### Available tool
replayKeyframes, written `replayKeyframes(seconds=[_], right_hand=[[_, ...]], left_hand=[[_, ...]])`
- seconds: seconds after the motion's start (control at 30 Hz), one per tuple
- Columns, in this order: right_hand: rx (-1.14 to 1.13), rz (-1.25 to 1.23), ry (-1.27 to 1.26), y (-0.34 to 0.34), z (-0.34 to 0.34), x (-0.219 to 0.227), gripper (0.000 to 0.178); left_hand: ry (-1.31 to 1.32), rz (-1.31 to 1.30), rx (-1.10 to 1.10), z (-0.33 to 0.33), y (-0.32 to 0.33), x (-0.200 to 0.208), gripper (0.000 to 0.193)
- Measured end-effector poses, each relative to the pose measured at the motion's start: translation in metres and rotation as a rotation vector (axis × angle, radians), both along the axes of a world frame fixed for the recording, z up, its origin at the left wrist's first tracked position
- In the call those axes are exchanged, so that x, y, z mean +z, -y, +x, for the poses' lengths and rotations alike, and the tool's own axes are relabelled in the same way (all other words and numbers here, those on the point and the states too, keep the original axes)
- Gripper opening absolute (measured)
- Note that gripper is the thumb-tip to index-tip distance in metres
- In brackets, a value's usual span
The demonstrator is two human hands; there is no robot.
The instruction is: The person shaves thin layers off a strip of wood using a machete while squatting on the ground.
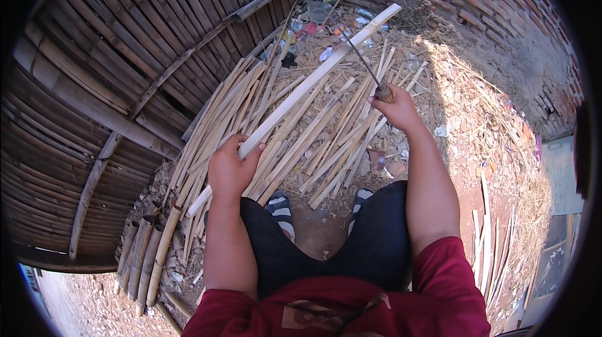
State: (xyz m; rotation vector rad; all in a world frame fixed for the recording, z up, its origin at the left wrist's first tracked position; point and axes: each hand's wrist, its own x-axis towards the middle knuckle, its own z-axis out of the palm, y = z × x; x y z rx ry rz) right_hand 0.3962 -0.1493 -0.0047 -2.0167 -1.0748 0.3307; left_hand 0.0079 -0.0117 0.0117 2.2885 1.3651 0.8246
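Note:
My left hand [233, 166] is closed around a long, pale split-bamboo strip [301, 95]. The strip runs slantwise from below that hand up to the far right, with a node near its far end. In my right hand [399, 111] is a long knife by its wooden handle [384, 92]. Its narrow dark blade [362, 60] points up and left and reaches the strip's far part. Whether the edge touches the bamboo, I cannot tell. Beneath both hands, many similar bamboo strips [326, 121] lie in a loose pile on the ground.
A bamboo-slat wall [106, 55] rises at left, and a brick wall [501, 5] stands at the back right. Thick bamboo poles [145, 255] lie at lower left. Thin strips [486, 243] lie on the right, near straw [464, 86]. Litter [313, 14] is scattered at the back.

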Motion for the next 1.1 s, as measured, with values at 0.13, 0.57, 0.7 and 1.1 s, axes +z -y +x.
replayKeyframes(seconds=[0.13,0.57,0.7,1.1], right_hand=[[0.279,0.000,0.181,-0.010,-0.027,0.004,0.038],[0.076,-0.095,0.245,-0.002,-0.020,0.016,0.040],[-0.084,-0.154,0.228,0.004,-0.016,0.031,0.040],[0.453,-0.286,0.364,-0.016,-0.076,0.045,0.037]], left_hand=[[0.001,-0.004,0.033,0.000,-0.003,-0.006,0.048],[-0.035,-0.013,0.020,-0.002,-0.002,0.000,0.048],[-0.075,-0.031,0.041,-0.001,0.000,0.004,0.046],[-0.069,-0.045,0.005,0.004,0.005,0.000,0.043]])
